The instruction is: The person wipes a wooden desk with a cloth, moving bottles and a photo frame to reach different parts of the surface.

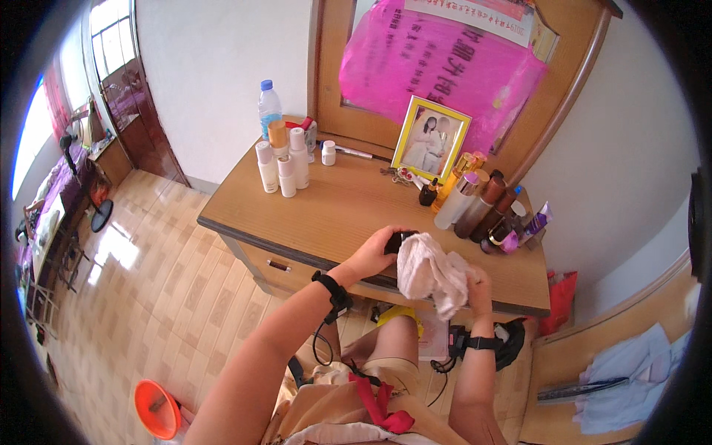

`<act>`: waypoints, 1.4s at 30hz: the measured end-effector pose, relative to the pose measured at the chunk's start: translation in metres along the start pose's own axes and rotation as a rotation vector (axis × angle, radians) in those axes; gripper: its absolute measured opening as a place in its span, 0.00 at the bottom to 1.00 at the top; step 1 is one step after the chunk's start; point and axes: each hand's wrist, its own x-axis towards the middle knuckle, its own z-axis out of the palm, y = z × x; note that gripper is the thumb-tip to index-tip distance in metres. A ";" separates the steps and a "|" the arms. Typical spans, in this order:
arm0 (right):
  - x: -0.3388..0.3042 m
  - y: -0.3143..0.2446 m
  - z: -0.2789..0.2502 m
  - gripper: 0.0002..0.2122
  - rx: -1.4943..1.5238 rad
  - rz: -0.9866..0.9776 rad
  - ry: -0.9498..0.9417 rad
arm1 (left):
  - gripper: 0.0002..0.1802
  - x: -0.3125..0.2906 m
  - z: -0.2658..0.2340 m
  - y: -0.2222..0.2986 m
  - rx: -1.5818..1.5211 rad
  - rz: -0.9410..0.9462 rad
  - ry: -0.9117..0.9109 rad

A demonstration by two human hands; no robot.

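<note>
My left hand (376,252) is closed round a small dark object (401,242), mostly hidden by my fingers and the cloth, so I cannot tell its kind. A crumpled pale pink cloth (434,273) hangs from my right hand (478,289), whose fingers are closed on it. The cloth lies against the dark object, over the front edge of the wooden dresser (326,211). Beyond my hands, several cosmetic bottles (478,206) stand at the right, with a small black dropper bottle (429,193) beside them.
Several white bottles (285,167) and a blue-capped water bottle (269,107) stand at the dresser's left. A yellow-framed photo (432,139) leans at the back below a pink plastic sheet (437,59). An orange bucket (157,409) sits on the floor; a red bag (561,300) is beside the dresser.
</note>
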 end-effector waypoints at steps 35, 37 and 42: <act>0.007 0.007 -0.002 0.16 -0.023 -0.150 0.175 | 0.29 0.134 0.038 -0.061 0.320 -0.237 -0.093; 0.006 0.006 -0.001 0.16 -0.062 -0.139 0.204 | 0.29 0.136 0.043 -0.066 0.299 -0.245 -0.063; 0.007 0.007 -0.002 0.16 -0.066 -0.148 0.185 | 0.30 0.146 0.047 -0.080 0.159 -0.332 -0.107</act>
